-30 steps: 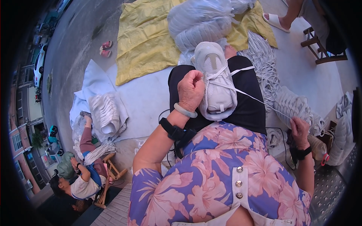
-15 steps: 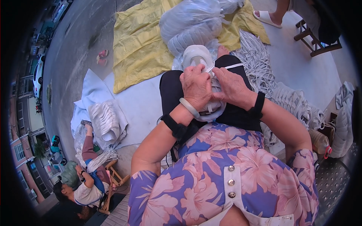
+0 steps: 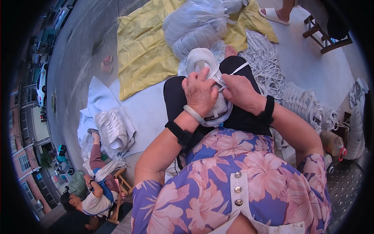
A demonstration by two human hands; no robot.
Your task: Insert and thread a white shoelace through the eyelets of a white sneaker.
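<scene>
A white and grey sneaker [image 3: 199,57] rests on my lap between my thighs, its toe pointing away from me. My left hand [image 3: 199,93] lies over its left side and lacing, thumb and fingers bent onto the upper. At the right edge of the lacing, my right hand [image 3: 243,93] pinches a white shoelace between thumb and fingers. A loose length of shoelace [image 3: 239,68] runs across my right knee. The eyelets under my fingers are mostly hidden.
A plastic bag of shoes [image 3: 194,31] sits ahead on a yellow sheet [image 3: 144,50]. Right of my knee are a heap of white laces [image 3: 265,64] and stacked shoe uppers [image 3: 302,103]. A wooden stool [image 3: 325,35] and slippered foot [image 3: 272,16] are far right; another person [image 3: 99,201] sits lower left.
My left hand has shifted slightly left and its fingers have spread over the upper. My right hand has drawn a little away from it, and the loose lace on my knee has changed its slant.
</scene>
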